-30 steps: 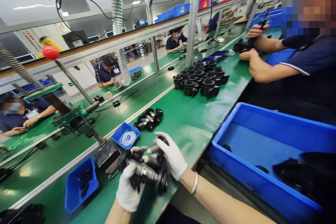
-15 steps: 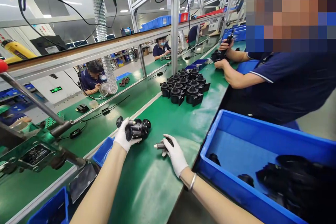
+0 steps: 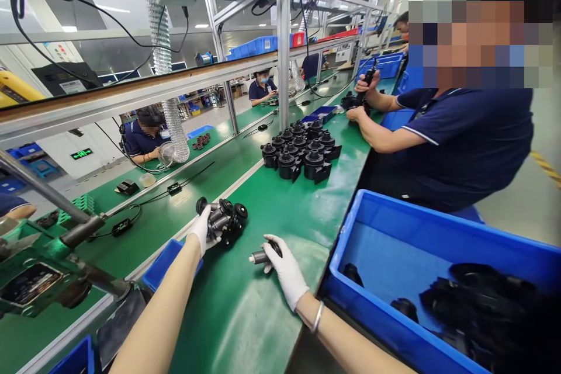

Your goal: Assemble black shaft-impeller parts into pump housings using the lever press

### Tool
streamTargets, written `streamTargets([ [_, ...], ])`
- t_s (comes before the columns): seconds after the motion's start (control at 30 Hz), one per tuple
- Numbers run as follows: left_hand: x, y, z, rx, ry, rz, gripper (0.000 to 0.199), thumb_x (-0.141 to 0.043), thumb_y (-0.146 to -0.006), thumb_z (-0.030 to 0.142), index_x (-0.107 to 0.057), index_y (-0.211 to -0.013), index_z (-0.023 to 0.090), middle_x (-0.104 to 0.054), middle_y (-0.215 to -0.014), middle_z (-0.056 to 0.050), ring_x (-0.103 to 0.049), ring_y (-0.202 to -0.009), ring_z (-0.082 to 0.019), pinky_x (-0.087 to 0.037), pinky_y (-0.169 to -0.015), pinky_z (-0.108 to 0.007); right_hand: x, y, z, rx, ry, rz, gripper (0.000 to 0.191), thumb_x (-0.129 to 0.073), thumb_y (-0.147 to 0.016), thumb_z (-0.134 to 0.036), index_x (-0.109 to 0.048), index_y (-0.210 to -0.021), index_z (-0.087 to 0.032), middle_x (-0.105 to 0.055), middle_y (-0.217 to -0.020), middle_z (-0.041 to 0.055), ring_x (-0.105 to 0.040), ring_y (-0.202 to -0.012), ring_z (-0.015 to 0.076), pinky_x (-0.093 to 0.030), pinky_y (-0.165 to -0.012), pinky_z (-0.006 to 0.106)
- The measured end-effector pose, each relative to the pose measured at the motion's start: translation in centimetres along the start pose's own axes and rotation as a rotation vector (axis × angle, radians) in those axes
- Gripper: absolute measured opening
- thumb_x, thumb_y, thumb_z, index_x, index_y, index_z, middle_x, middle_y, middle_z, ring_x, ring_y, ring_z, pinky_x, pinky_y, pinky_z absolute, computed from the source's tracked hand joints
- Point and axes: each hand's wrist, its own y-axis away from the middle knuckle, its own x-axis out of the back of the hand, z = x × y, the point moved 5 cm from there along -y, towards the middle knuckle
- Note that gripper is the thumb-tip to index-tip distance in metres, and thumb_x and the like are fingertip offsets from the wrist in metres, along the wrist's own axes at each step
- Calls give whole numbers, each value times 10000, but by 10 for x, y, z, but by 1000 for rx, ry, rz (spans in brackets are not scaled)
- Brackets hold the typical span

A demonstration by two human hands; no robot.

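My left hand (image 3: 202, 232), in a white glove, is closed around part of a cluster of black cylindrical parts (image 3: 228, 223) over the green bench. To its right, my right hand (image 3: 283, 266), also gloved, grips a dark cylindrical part (image 3: 260, 257) with a pale tip pointing left. Farther up the bench stands a tight group of black round housings (image 3: 300, 152), several of them with flat side brackets.
A large blue bin (image 3: 394, 245) with black parts is at the right edge. A co-worker (image 3: 473, 134) handles dark parts at the upper right. A green press (image 3: 35, 286) and small blue bin (image 3: 162, 263) are left. Metal posts line the bench.
The camera view has shifted slightly. My left hand's cluster now shows more of its round ends, and my left hand has turned a little. My right hand keeps its part.
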Motion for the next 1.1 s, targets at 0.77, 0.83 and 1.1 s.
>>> streamTargets([
  [0.77,-9,36,-23,-638,-725,213,840,-473,-866,634,-177,-1509,182,-313,-1543,-183,-489,-1307,-332,-437,-1027,-413,-1,-1,2,38,115,-26,484,-591,-859,-523,-538,-1211,-195,-629,-838,8,-543,-508,115,-450,-605,286],
  [0.83,-6,30,-13,-654,-738,175,768,-463,-880,621,-246,-1486,203,-405,-1500,-164,-539,-1261,-309,-453,-1004,-396,-1,0,1,43,119,-28,478,-589,-861,-521,-539,-1209,-197,-627,-840,6,-540,-509,113,-449,-610,285],
  [1.1,7,61,-15,-684,-824,132,765,-445,-892,569,-225,-1502,161,-251,-1582,-174,-479,-1315,-361,-412,-1047,-472,-1,2,-2,45,122,-34,490,-589,-855,-528,-536,-1208,-193,-633,-886,21,-540,-510,109,-450,-609,286],
])
